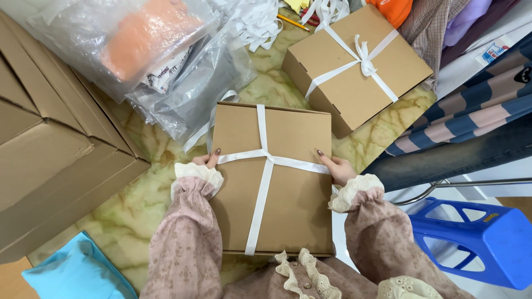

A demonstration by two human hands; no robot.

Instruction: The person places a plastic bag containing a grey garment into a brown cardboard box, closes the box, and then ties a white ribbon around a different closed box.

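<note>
Green-veined marble bench (138, 205) carries two flat brown gift boxes. Near box (274, 177) lies centred, crossed by one white ribbon (265, 166). Left hand (208, 160) and right hand (337, 168) grip opposite box edges — fingers curled, thumbs pressing the ribbon's horizontal band. Second box (354, 66) — ribbon already bowed — sits behind, apart.

Flat brown box (288, 182), white crossed ribbon (266, 166)

The left hand (206, 161) and right hand (336, 168) are mostly hidden behind the kraft box's (277, 194) sides and lace cuffs. The large carton (50, 149) and blue stool (476, 243) run off the frame. What the plastic bags (149, 50) hold stays unclear.
</note>
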